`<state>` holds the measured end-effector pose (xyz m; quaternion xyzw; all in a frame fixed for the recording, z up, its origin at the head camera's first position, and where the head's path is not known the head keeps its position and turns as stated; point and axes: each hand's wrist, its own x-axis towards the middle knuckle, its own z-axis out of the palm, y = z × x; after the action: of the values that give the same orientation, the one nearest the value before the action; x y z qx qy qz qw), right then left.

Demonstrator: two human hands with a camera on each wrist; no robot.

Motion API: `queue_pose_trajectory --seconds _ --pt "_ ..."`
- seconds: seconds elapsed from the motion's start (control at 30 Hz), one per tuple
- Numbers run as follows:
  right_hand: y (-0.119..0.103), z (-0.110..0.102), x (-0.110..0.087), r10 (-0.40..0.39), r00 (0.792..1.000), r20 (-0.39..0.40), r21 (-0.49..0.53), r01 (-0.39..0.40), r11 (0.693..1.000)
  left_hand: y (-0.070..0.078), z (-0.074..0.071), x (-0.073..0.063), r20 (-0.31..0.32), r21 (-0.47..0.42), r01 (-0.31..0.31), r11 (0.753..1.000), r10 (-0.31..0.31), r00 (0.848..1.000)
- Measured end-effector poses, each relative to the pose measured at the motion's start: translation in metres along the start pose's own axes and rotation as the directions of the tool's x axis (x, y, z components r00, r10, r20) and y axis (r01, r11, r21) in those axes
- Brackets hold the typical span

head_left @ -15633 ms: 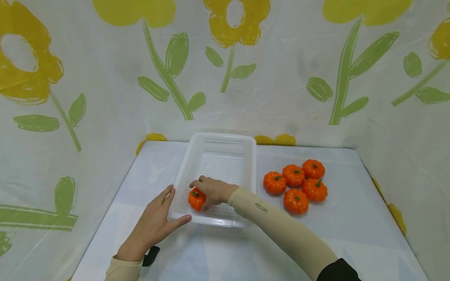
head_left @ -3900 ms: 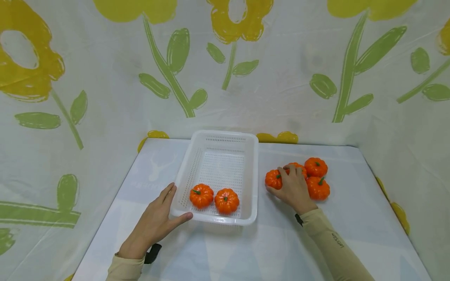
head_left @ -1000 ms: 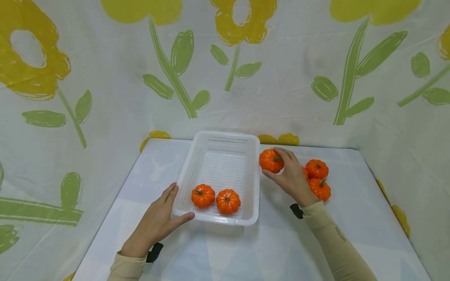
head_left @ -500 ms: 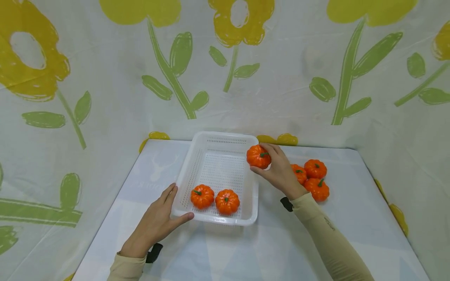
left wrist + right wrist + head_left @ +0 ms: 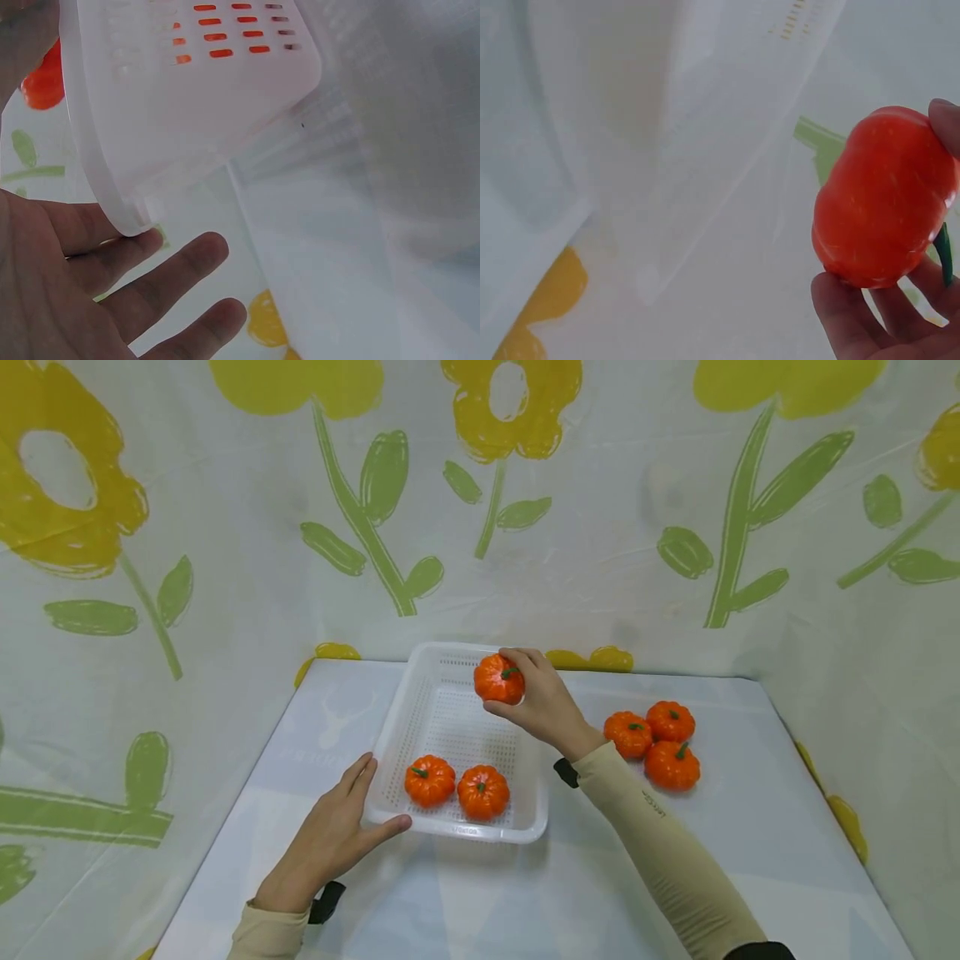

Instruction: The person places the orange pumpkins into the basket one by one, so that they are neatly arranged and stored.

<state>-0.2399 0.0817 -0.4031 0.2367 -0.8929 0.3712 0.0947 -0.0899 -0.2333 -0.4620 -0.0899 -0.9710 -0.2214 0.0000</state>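
Observation:
My right hand (image 5: pixel 547 702) pinches a small orange pumpkin (image 5: pixel 498 679) with a green stem between thumb and fingers. The hand hangs over the far right part of a white perforated basket (image 5: pixel 384 760). In the right wrist view, the held pumpkin (image 5: pixel 885 199) shows its smooth side, with fingertips at its lower edge. Two more pumpkins, a left one (image 5: pixel 430 781) and a right one (image 5: pixel 483 793), lie in the basket's near end. My left hand (image 5: pixel 330 827) rests with fairly straight fingers at the basket's near-left corner; in the left wrist view the fingers (image 5: pixel 161 289) spread beside its rim.
Three pumpkins sit in a cluster to the right of the basket: one at the left (image 5: pixel 628 734), one at the back (image 5: pixel 671 721) and one in front (image 5: pixel 672 767). The pale table (image 5: pixel 750 843) is bordered by a flower-printed cloth (image 5: pixel 600 585).
The right hand took a pumpkin from the cluster and carried it left over the basket. Since the earliest frame, a second pumpkin has come to lie in the basket. The left hand stays put.

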Motion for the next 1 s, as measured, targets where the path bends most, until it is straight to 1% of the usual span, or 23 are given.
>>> queue_pose_trajectory --seconds 0.13,0.23,0.33,0.57,0.73,0.9,1.0 --pt "-0.010 0.013 0.017 0.023 0.999 0.038 0.040 -0.025 0.999 0.000 0.000 0.000 0.006 0.008 0.019 1.000 -0.019 1.000" --pt "-0.017 0.024 0.026 0.044 0.997 0.071 0.061 -0.048 0.997 0.000 0.000 0.000 0.012 0.001 0.029 1.000 -0.029 0.999" --pt "-0.021 0.035 0.031 0.064 0.992 0.109 0.066 -0.071 0.995 0.001 0.001 0.000 0.024 -0.002 0.035 0.999 -0.035 0.999" --pt "-0.026 0.058 0.039 0.104 0.981 0.164 0.060 -0.115 0.992 0.002 -0.001 0.000 0.011 0.003 0.023 1.000 -0.023 1.000" --pt "-0.025 0.072 0.041 0.150 0.964 0.221 0.058 -0.167 0.984 0.002 0.000 0.001 0.018 0.000 0.031 1.000 -0.031 0.999" --pt "-0.020 0.083 0.039 0.187 0.937 0.295 0.004 -0.196 0.981 0.002 0.001 0.001 0.013 0.005 0.034 0.999 -0.034 0.999" --pt "-0.017 0.088 0.037 0.208 0.922 0.326 -0.038 -0.207 0.978 0.002 0.001 0.001 0.016 0.005 0.038 0.999 -0.038 0.999"
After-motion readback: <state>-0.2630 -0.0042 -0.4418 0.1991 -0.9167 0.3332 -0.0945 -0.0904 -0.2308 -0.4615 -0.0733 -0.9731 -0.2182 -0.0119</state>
